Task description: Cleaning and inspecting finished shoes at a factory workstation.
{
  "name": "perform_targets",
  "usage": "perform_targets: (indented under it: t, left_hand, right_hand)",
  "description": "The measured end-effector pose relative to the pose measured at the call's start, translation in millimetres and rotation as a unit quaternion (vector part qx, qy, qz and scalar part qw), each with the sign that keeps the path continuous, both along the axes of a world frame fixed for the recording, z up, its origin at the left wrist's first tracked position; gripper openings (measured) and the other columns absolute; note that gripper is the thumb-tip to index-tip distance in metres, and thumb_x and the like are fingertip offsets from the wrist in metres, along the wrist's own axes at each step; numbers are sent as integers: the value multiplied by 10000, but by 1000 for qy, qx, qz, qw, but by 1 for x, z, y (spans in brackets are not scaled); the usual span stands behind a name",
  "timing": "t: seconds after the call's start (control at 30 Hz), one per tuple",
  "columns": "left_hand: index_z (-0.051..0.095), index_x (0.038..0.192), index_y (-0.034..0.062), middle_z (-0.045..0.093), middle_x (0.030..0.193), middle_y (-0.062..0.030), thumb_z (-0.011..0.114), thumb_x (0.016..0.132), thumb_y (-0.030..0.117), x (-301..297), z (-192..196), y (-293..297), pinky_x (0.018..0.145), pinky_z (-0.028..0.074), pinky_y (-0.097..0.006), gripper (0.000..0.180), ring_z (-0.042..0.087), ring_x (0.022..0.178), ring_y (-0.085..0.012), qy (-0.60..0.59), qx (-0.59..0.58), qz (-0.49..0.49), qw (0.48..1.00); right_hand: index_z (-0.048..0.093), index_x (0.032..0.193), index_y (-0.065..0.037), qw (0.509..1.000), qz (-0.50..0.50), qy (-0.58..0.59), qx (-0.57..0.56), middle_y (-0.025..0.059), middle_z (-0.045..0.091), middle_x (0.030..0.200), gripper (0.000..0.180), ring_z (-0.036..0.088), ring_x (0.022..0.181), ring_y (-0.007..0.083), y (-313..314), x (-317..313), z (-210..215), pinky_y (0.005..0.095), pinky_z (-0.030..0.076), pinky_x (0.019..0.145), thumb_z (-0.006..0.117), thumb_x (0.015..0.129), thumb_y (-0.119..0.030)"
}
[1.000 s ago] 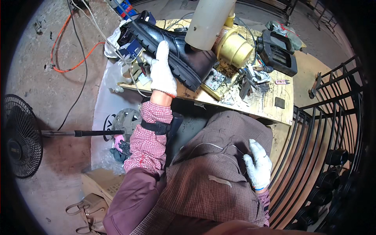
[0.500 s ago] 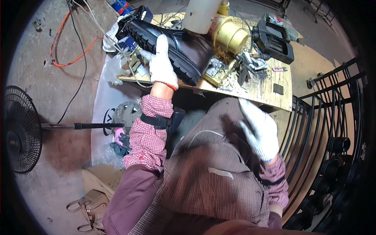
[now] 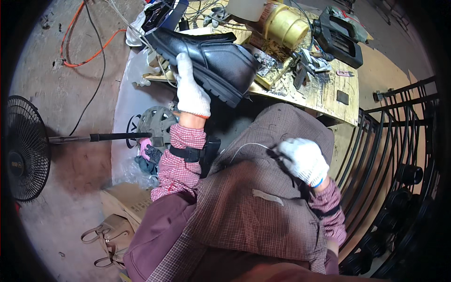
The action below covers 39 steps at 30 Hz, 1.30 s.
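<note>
My left hand (image 3: 191, 94), in a white knit glove, grips a black leather shoe (image 3: 211, 56) by its thick lugged sole. The shoe is raised at the bench's near edge, tilted with the upper facing up and away from me. My right hand (image 3: 303, 160), gloved the same way, hovers over or rests on the brown checked apron (image 3: 253, 221) across my lap. Its fingers are curled together, and a dark bit shows by the fingertips; what they hold, if anything, I cannot make out. A thin white cord (image 3: 249, 144) lies on the apron near those fingertips.
The wooden bench (image 3: 324, 105) carries a yellow cylindrical machine part (image 3: 286, 27), a black plastic frame (image 3: 338, 40), tools and scraps. A black metal rack (image 3: 371, 141) stands right. At left are a fan (image 3: 26, 150), an orange cable (image 3: 66, 47) and a cardboard box (image 3: 124, 202).
The shoe has tipped and come slightly nearer, showing more of its upper. My right hand has moved left and down onto the apron, its fingers going from stretched to curled.
</note>
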State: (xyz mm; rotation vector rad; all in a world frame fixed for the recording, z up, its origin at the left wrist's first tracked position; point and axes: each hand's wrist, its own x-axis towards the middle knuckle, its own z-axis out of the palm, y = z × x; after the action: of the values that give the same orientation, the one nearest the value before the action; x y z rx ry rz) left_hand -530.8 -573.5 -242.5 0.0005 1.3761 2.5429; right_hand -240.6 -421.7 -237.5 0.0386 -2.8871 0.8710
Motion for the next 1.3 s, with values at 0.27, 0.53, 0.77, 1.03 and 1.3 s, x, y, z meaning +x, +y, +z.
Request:
perform_targets:
  t: [0.27,0.53,0.77,1.03,1.3]
  left_hand:
    - [339,1560,80,390,1572,-158,404,1075,434,22,-77,8,1241,257,-472,604,376,1443,-311,-102,421,-405,805]
    - [313,1553,35,394,1559,-171,449,1051,348,-1,-90,34,1249,258,-466,606,375,1448,-299,-352,626,-281,637]
    - [382,1491,-19,536,1409,-225,626,687,881,36,-81,-11,1075,492,-534,1230,583,1242,-360,-165,104,-377,905]
    - [436,1490,18,530,1448,-196,815,696,690,66,-72,-35,1096,489,-519,1107,568,1272,-351,-126,68,-565,813]
    - [462,1487,40,461,1519,-196,691,936,367,80,-86,-28,1174,411,-467,680,463,1391,-327,-262,-54,-510,817]
  right_hand:
    - [691,1230,-93,960,-239,-29,-142,117,718,1109,414,697,1003,305,-4,45,1,371,548,892,750,825,-156]
    - [690,1229,-70,959,-251,-55,-119,136,714,1120,428,698,1014,319,-10,67,-4,382,553,890,759,810,-129]
    - [509,1461,-33,841,-326,27,-431,155,530,1475,674,550,1324,285,1,60,-21,382,454,1097,775,852,-144]
    - [257,1584,15,872,-193,252,-374,224,291,1635,1153,268,1526,313,34,-18,29,389,246,1234,900,725,-405]
    - [609,1354,16,808,-220,287,-465,141,631,1332,530,649,1112,184,11,-11,66,313,522,968,752,888,-192]
